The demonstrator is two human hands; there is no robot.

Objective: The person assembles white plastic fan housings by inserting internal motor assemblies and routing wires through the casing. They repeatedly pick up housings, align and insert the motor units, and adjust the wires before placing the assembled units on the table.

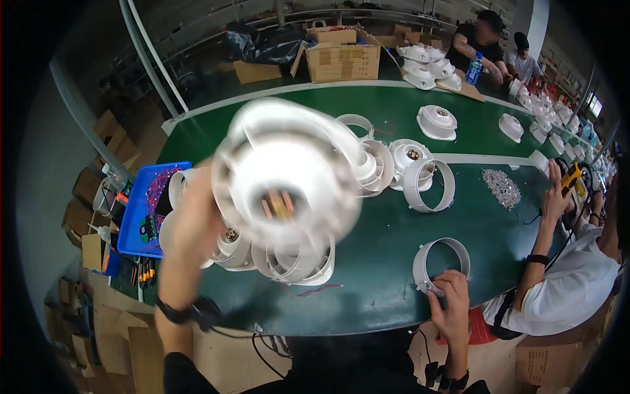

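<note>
- Left hand (pixel 197 223), one: raised above the table (pixel 374 295), black band at wrist; grip closed around the left side of a white motor housing, partly hidden behind it.
- White motor housing (pixel 289 164), one: held up close to the camera, off the table; round, blurred, copper-coloured coil facing the viewer.
- Right hand (pixel 451 302), one: at the table's near edge, right of centre; grip pinching the lower rim of a white ring, thumb and fingers on it.
- White ring (pixel 421 266), one: standing on edge on the green table, hollow, small lugs on the rim.
- Second ring (pixel 447 187), one: on edge, farther back, just beside a coil-bearing housing (pixel 401 152).
- Finned white wheel (pixel 379 164), one: left of that housing, partly covered by the raised piece.
- Further white parts (pixel 295 266), group: below the raised housing; a thin red wire (pixel 318 289) near them.
- Blue tray (pixel 133 226), one: table's left end, containing coloured wires.
- Small silvery pieces (pixel 501 189), one heap: right of the second ring.
- Co-worker in white shirt (pixel 564 282), one: at right, yellow tool (pixel 572 177) near the hands.
- Cardboard box (pixel 344 62), one: beyond the table's far edge.
</note>
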